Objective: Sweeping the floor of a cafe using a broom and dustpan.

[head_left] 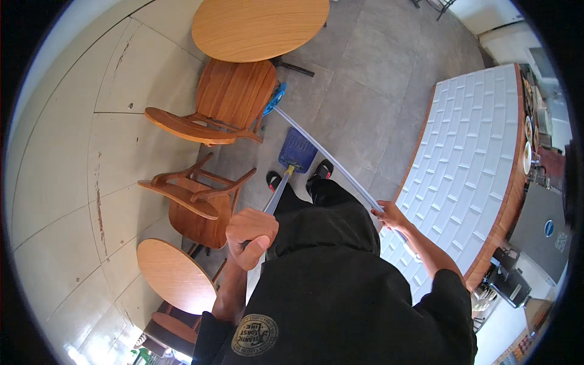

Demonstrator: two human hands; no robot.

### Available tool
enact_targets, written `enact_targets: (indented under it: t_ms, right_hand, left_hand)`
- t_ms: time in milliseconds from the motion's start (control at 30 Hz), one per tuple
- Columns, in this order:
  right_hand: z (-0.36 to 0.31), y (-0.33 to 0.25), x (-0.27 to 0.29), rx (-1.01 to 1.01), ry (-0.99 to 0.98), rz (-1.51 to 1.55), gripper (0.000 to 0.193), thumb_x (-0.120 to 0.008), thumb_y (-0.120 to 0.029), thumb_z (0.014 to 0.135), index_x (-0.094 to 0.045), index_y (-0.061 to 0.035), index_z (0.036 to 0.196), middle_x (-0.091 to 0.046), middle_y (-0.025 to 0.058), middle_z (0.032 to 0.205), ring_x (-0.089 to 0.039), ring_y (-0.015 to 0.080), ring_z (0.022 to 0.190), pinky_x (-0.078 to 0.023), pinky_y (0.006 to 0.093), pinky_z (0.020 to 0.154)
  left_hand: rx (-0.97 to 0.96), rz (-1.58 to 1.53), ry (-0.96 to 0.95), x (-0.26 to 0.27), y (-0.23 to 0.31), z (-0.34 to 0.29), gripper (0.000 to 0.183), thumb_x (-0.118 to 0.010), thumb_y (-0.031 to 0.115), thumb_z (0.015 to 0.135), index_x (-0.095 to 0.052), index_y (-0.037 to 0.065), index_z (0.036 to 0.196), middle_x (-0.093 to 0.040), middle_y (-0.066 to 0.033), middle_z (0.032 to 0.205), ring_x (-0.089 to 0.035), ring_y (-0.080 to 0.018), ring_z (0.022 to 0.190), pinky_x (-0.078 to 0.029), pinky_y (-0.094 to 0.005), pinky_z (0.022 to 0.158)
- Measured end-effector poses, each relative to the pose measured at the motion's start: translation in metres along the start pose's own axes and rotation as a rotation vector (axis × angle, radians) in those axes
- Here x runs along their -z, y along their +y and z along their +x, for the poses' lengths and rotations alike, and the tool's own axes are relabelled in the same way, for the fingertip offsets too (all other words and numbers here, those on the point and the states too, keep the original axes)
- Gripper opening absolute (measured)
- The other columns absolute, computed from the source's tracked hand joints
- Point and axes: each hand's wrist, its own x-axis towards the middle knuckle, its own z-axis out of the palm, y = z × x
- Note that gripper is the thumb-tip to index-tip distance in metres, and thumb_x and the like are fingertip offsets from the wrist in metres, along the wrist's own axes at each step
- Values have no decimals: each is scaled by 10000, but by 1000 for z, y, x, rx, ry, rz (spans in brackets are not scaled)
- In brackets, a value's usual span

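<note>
Left hand [252, 238]: closed in a fist around the upper end of the dustpan handle [278, 193]; the gripped section is hidden by the fingers. Right hand [389, 216]: fingers wrapped around the broom pole [328, 157], with the pole extending past the hand toward the forearm.

The dustpan [297, 151], dark blue with a yellow socket [290, 170], is at floor level just ahead of the feet. The broom head [275, 99], lighter blue, sits beside the upper chair [234, 88], which partly conceals it. Footwear: two black shoes [323, 169], partly covered by the trouser legs.

Writing: the black shirt [340, 298] bears one round emblem [255, 334] with lettering. One round blue label [549, 229] is fixed to a grey panel [529, 213] at right; its print is too small to read.

Count, surroundings: two wooden tables, the upper table [261, 30] cut off by the top edge and the lower table [176, 274] at left; two wooden chairs clearly visible, the second being the lower chair [201, 222]; one counter [462, 158] faced with white tiles. Small items on the counter top are too crowded to count
</note>
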Motion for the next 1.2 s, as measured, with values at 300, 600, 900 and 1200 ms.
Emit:
enact_targets:
  t_ms: [300,600,900,1200]
  right_hand:
    - [42,17,25,-69,-12,39,189,-595,-179,905,-566,-21,1005,-391,-21,502,-359,72,352,-296,279,292]
    - [64,12,38,-64,-61,3,201,-620,-219,894,-609,-44,992,-415,-18,527,-376,73,370,-304,261,311]
    - [153,-32,44,44,23,-274,453,-590,-407,894,-577,-73,1200,-484,58,533,-460,157,378,-372,321,326]
    - [66,28,81,-161,151,-420,421,-517,-429,938,-566,-152,1251,-398,10,486,-378,121,352,-300,307,317]
  left_hand:
    - [10,-2,22,7,7,-6,404,-459,184,804,-324,59,444,-302,-20,394,-276,-146,302,-225,-296,348]
    - [23,28,61,-2,-3,-6,405,-467,200,794,-317,59,445,-297,-25,392,-274,-147,305,-213,-298,358]
    - [67,65,-26,-2,-10,-10,336,-482,160,759,-331,48,480,-330,-52,442,-309,-198,351,-225,-339,395]
    - [149,94,-196,12,-14,-12,217,-548,81,746,-412,5,595,-362,-92,552,-372,-261,469,-271,-370,462]
